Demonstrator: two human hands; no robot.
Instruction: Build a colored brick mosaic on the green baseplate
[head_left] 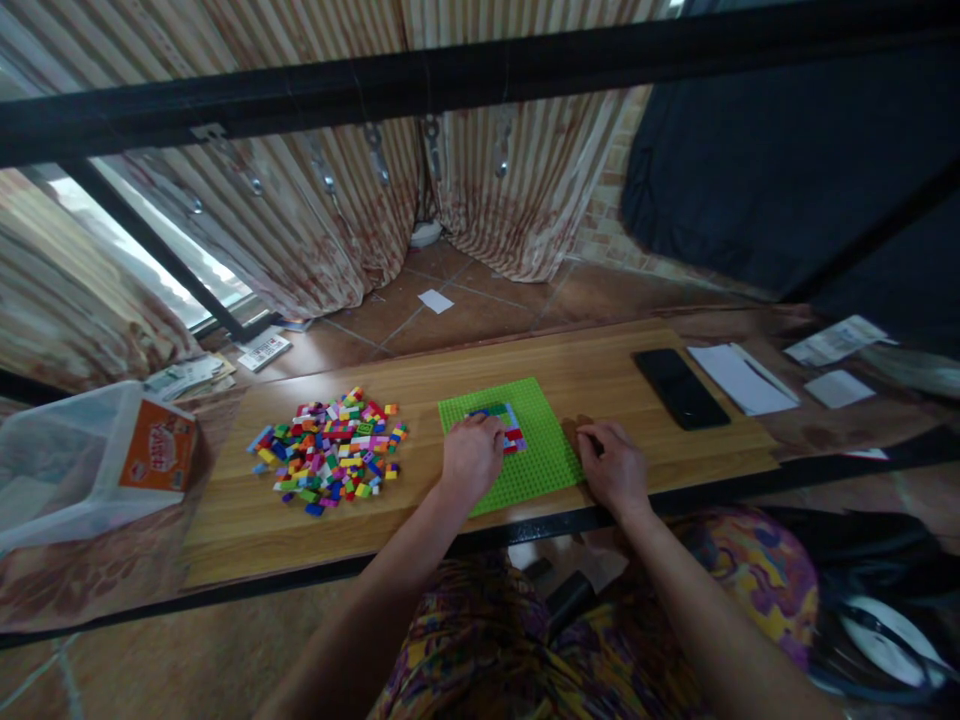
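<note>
A green studded baseplate (540, 468) lies on the wooden board in front of me. Near its middle sits a small patch of coloured building bricks (514, 436), red, white, blue and pink among them. My left hand (474, 455) is over the left side of this patch, its fingers bent down and pinched together; whatever they hold is hidden. At the plate's right edge rests my right hand (613, 465), fingers curled, with nothing visible in it. A loose pile of small bricks (334, 450) in many colours spreads over the board to the left.
A black phone (681, 387) lies on the wooden board (420, 385) at the right, beside white paper (742, 380) with a pen. At far left stands a clear plastic bin (82, 460) with an orange label. A dark metal bar (337, 85) crosses above.
</note>
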